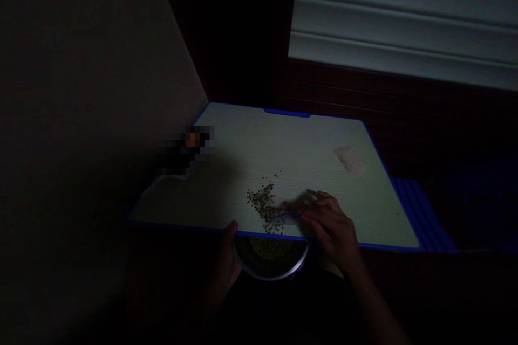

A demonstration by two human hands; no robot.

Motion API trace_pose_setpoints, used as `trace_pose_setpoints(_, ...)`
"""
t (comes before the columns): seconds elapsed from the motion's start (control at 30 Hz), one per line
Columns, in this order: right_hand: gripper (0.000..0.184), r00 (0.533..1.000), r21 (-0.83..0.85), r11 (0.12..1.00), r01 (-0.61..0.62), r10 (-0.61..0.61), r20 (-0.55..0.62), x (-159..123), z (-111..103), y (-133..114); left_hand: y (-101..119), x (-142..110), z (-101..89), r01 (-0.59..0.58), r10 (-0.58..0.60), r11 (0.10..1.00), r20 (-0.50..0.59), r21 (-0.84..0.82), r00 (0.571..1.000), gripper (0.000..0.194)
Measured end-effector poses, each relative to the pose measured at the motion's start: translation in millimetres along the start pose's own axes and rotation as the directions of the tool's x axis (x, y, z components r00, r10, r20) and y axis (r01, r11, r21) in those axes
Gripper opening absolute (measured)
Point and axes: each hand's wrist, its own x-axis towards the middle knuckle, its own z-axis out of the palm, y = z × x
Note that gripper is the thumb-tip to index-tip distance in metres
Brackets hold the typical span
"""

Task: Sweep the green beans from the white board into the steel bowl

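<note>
In dim light, a pale board (pixel 307 151) with a blue rim lies before me. A metal bowl (pixel 273 276) with greenish grains inside sits just below the board's near edge. My left hand (pixel 230 259) grips the bowl's left side, its thumb up by the board's edge; most of its fingers are hidden. Above the bowl, a loose pile of small green-brown grains (pixel 262 202) is spread over the board. My right hand (pixel 332 226) is closed on a thin, pale, spoon-like tool (pixel 285 219) that touches the right side of the pile. Its exact kind is too dark to tell.
A small heap of whitish grains (pixel 350 160) lies on the board's right part. At the left edge stands a dark, blurred-out object (pixel 182 153). A blue striped cloth (pixel 423 215) is right of the board. A wall (pixel 101 91) rises at left; pale slats (pixel 404 16) hang behind.
</note>
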Motion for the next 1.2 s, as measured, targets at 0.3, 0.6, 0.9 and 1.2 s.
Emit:
trace_pose_setpoints(0.3,0.015,0.985,0.032,0.990,-0.135,0.137,-0.105,-17.0,-8.0,-8.5,0.2,0.7,-2.5,-0.004,0.004,1.000,0.009,-0.010,1.000,0.045)
trace_pose_setpoints(0.6,0.016,0.989,0.010,0.993,-0.120,0.121,-0.081,-20.2,-6.7,-4.7,-2.2,7.0,-7.5,-0.001,0.001,1.000,0.019,-0.003,1.000,0.044)
trace_pose_setpoints(0.9,0.014,0.989,0.036,0.992,-0.118,0.120,-0.080,-19.0,-8.3,-6.5,0.2,-0.4,-0.8,-0.015,0.015,1.000,0.012,-0.008,1.000,0.037)
trace_pose_setpoints(1.2,0.016,0.987,-0.004,0.993,-0.121,0.120,-0.110,-17.3,-7.2,-6.5,0.0,1.8,0.2,-0.026,0.026,1.000,0.006,0.002,1.000,0.032)
